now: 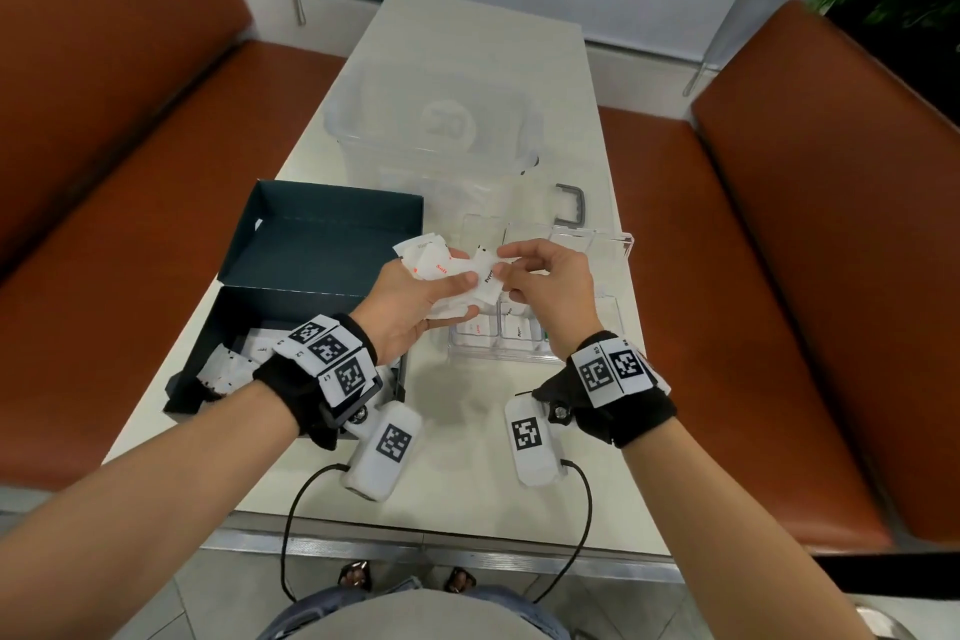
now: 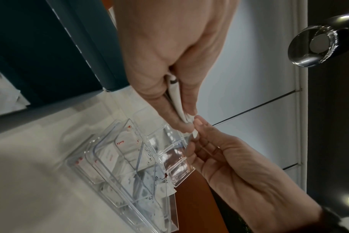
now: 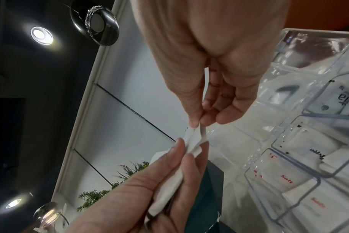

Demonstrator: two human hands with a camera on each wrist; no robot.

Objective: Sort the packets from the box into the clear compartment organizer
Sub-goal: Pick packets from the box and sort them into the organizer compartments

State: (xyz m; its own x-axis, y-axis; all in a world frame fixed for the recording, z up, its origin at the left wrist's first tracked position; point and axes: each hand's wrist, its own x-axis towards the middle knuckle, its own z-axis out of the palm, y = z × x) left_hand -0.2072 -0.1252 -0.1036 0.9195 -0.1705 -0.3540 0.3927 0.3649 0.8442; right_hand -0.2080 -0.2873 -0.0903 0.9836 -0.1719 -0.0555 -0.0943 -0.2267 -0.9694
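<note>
Over the clear compartment organizer (image 1: 498, 352) my left hand (image 1: 457, 282) grips a bunch of white packets (image 1: 434, 265), some printed "Salt" in red. My right hand (image 1: 503, 261) pinches the end of one "Pepper" packet (image 1: 488, 282) in that bunch. In the right wrist view its thumb and forefinger (image 3: 198, 124) squeeze the packet's tip (image 3: 195, 138), while the left hand's fingers (image 3: 181, 160) hold the rest. The organizer (image 3: 309, 157) has salt and pepper packets in separate compartments. The dark teal box (image 1: 322, 234) lies open at left, more packets (image 1: 234, 369) inside.
A large clear storage bin (image 1: 431, 120) stands behind the organizer, a grey handle (image 1: 571, 203) beside it. The white table (image 1: 467, 400) runs between two orange-brown benches (image 1: 130, 172). Wrist camera units and cables hang near the table's front edge.
</note>
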